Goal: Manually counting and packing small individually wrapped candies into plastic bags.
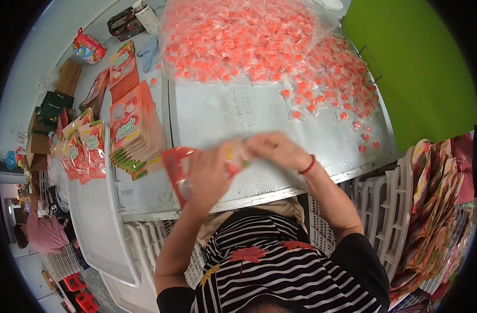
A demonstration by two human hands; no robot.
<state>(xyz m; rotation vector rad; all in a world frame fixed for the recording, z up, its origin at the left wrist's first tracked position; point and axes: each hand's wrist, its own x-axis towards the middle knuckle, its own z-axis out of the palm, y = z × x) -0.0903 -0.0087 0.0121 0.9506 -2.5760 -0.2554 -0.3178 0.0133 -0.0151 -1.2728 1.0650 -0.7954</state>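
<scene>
Over the front of the metal table [212, 112], my left hand [210, 175] is closed around a red printed candy pouch [177, 163], which lies on its side. Motion blurs my right hand [277, 149], with a red bracelet at its wrist; its curled fingers meet the pouch's right end, seemingly pinching it. Whether that end is open is too smeared to see. Beyond both hands spreads a big heap of individually wrapped red-orange candies [238, 44], partly inside a clear bag, with loose ones [297, 115] trailing to the right. On the left stands a stack of flat pouches [128, 117].
Filled pouches [92, 143] lie at the far left above a white plastic tray [95, 224]. A green panel [421, 68] borders the table's right side. Below it, white baskets [402, 208] hold more pouches [436, 203]. Another person [48, 232] is in the left background.
</scene>
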